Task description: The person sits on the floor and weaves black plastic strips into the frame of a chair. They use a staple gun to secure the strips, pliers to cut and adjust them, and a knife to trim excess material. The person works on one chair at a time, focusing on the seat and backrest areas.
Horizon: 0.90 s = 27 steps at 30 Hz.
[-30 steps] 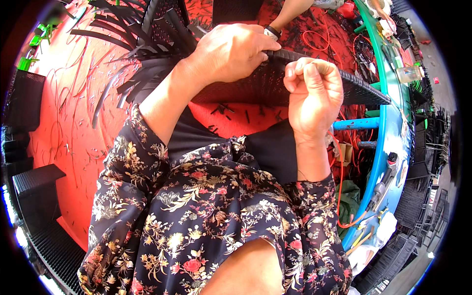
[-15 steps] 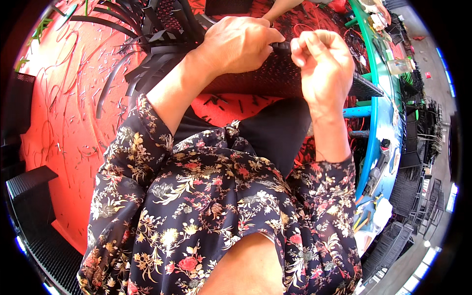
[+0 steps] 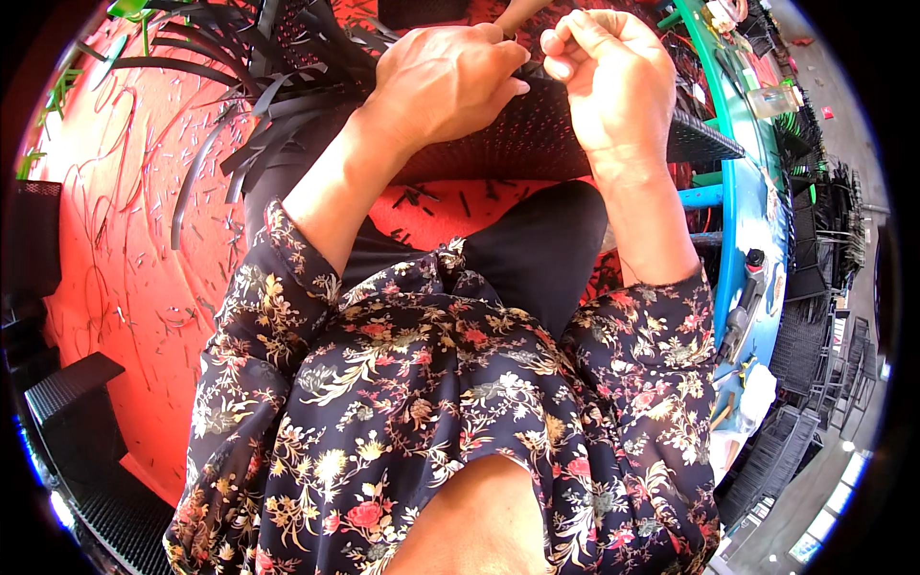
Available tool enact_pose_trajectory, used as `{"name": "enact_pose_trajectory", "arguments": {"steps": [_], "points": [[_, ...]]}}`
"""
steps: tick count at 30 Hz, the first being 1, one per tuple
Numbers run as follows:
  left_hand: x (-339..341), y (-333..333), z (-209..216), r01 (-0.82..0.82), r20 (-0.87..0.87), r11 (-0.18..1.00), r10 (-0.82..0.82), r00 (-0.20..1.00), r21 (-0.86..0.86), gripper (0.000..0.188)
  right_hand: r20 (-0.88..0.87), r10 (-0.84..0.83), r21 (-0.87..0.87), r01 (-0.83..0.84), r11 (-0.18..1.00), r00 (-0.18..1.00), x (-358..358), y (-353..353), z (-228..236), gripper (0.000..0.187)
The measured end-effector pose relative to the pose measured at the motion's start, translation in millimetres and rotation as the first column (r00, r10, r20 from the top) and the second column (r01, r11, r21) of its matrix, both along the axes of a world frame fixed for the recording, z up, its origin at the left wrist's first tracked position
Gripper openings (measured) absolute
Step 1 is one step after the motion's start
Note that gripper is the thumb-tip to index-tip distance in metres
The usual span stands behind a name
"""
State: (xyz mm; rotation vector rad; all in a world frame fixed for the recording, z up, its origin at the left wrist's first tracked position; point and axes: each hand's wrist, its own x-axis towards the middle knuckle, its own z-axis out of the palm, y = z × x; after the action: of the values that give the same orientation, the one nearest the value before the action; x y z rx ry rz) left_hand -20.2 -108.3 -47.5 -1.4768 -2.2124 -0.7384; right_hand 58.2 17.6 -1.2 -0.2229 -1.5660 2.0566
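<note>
A black woven piece (image 3: 498, 144), finely meshed like a basket wall, lies across my lap with its right corner jutting toward the table. My left hand (image 3: 446, 81) is closed over its upper edge, knuckles up; whatever the fingers grip is hidden behind them. Just to the right, my right hand (image 3: 623, 81) is raised above the weave, thumb and forefinger pinched and the other fingers curled. Anything in that pinch is too small to make out. Loose flat black strips (image 3: 278, 105) fan out from the piece, left of my left hand.
Short black offcuts are scattered over the red floor covering (image 3: 125, 287). Another person's arm (image 3: 522, 14) reaches in at the top. A blue-edged table (image 3: 733, 230) on the right bears a jar (image 3: 774, 100) and tools. Black woven pieces (image 3: 77, 383) stand at the left.
Both hands have shifted slightly up and to the left, my right one still pinched. The strips at the left have shifted in the view too.
</note>
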Motion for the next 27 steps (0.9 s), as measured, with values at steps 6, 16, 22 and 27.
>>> {"name": "enact_pose_trajectory", "arguments": {"steps": [6, 16, 22, 27], "points": [[0, -3, 0, -0.011, -0.052, 1.000, 0.011, 0.999, -0.005, 0.023, -0.259, -0.052, 0.262, 0.122, 0.957, 0.965, 20, -18, -22, 0.010], [10, -1, -6, 0.054, -0.242, 0.993, -0.027, 0.970, 0.106, 0.023, -0.542, -0.025, 0.683, 0.458, 0.569, 0.840, 38, -28, -56, 0.010], [7, 3, -3, 0.013, -0.126, 0.995, 0.000, 0.992, 0.100, 0.012, -0.500, -0.024, 0.831, 0.487, 0.269, 0.866, 8, 0, -23, 0.011], [-9, 17, -4, 0.089, -0.038, 0.982, -0.084, 0.996, 0.166, 0.011, -0.540, 0.009, 0.815, 0.520, 0.256, 0.842, -29, 22, -15, 0.009]]}}
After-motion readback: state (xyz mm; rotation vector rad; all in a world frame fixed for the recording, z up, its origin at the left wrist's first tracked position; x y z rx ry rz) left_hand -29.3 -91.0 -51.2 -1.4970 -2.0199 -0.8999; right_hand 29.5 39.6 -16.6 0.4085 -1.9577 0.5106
